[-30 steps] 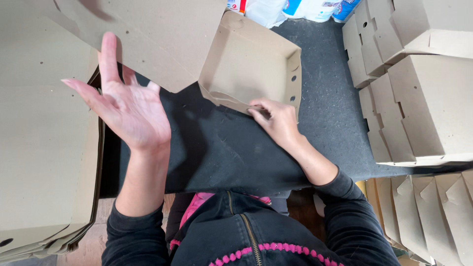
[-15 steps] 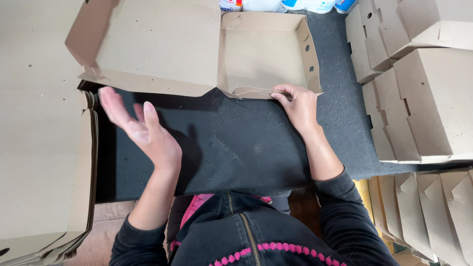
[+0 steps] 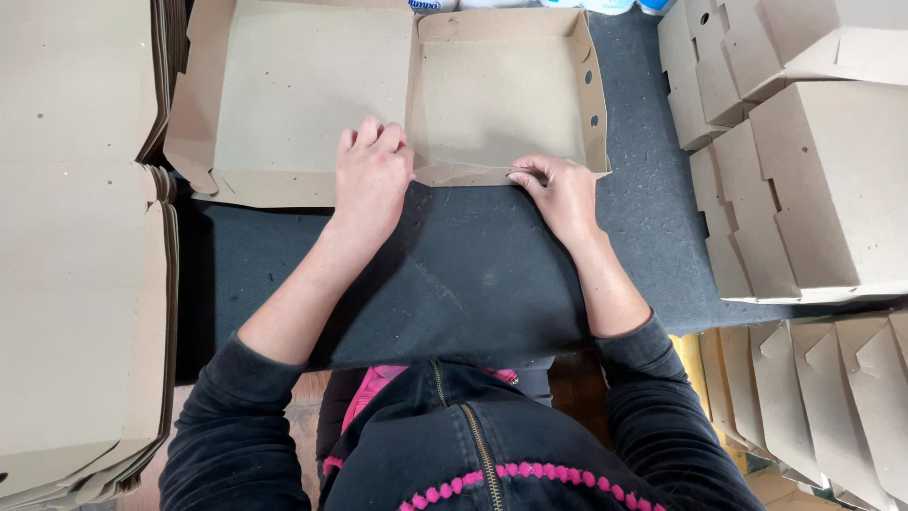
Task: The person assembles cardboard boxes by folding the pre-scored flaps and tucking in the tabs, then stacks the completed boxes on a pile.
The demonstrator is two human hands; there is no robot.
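A brown cardboard box blank (image 3: 501, 85) lies open on the dark mat (image 3: 473, 274), its right half folded into a shallow tray and its left half a flat lid panel (image 3: 284, 95). My left hand (image 3: 371, 175) presses flat on the lid panel beside the fold, fingers together. My right hand (image 3: 560, 189) pinches the tray's near wall flap at its front edge.
A tall stack of flat cardboard blanks (image 3: 76, 237) fills the left side. Folded boxes (image 3: 813, 180) are stacked at the right, with more flat pieces (image 3: 823, 388) at the lower right. Bottles (image 3: 605, 5) show at the top edge.
The box has been laid flat and squared up in front of me. My left hand came down from the air onto the lid panel. My right hand stayed on the tray's near wall.
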